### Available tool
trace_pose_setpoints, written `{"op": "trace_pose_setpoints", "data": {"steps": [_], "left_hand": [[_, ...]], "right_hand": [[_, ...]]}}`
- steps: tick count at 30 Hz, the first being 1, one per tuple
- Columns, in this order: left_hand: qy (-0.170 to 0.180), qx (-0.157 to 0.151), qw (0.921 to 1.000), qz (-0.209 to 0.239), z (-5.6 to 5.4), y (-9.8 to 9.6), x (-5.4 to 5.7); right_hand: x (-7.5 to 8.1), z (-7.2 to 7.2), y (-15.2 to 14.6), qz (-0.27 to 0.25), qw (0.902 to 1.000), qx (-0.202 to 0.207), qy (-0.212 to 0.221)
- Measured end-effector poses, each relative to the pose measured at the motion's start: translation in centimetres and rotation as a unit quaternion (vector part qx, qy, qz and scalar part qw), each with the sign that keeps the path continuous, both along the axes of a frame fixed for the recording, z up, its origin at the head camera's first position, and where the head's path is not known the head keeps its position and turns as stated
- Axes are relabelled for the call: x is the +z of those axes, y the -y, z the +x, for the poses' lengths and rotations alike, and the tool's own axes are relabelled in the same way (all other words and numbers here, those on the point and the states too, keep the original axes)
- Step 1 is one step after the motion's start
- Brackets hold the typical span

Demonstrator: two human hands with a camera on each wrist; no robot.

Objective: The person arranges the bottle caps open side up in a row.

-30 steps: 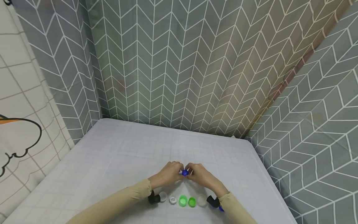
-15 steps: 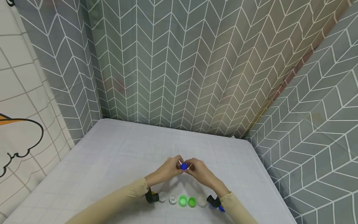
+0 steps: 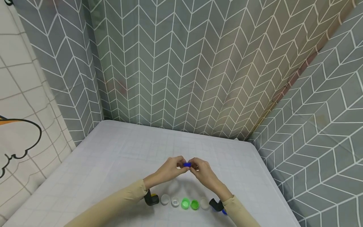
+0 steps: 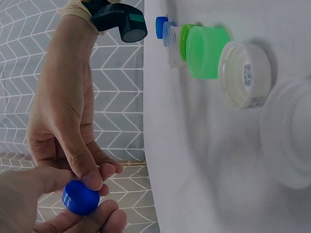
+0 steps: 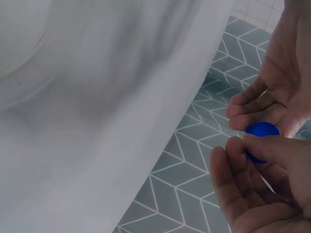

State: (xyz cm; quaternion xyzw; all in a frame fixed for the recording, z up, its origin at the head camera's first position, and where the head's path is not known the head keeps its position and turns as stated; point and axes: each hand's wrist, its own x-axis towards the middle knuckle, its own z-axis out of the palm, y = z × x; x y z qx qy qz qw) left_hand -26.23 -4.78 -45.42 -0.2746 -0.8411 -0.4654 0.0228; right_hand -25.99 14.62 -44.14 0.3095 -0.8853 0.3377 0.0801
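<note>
A small blue bottle cap (image 3: 187,164) is held above the white table between both hands. My left hand (image 3: 169,169) pinches its left side with thumb and fingertips, and my right hand (image 3: 205,173) pinches the right side. The head view shows the cap edge-on as a narrow blue band. In the left wrist view the ridged side of the blue cap (image 4: 80,198) shows between the fingers. From the right wrist, part of the blue cap (image 5: 262,129) lies hidden behind the right thumb.
A row of caps lies nearer the body: a clear one (image 3: 165,199), a white one (image 3: 175,202), a light green one (image 3: 185,203), a darker green one (image 3: 194,205), another clear one (image 3: 204,203) and blue ones (image 3: 224,212) partly behind the right wrist camera (image 3: 216,205). Patterned curtains surround the table.
Both hands have moved slightly farther from the body with the blue cap. The cap has turned from showing a round face to showing its edge. The row of caps stays put.
</note>
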Motion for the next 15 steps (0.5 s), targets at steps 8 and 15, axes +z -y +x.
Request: {"op": "trace_pose_setpoints", "data": {"steps": [8, 15], "left_hand": [[-0.016, 0.003, 0.9996, -0.024, 0.07, 0.26, -0.41], [-0.049, 0.011, 0.9976, -0.047, -0.14, 0.2, -0.53]], "right_hand": [[-0.49, 0.11, -0.28, -0.015, 0.999, 0.043, 0.0], [-0.39, 0.18, -0.43, 0.007, 0.9993, 0.035, 0.009]]}}
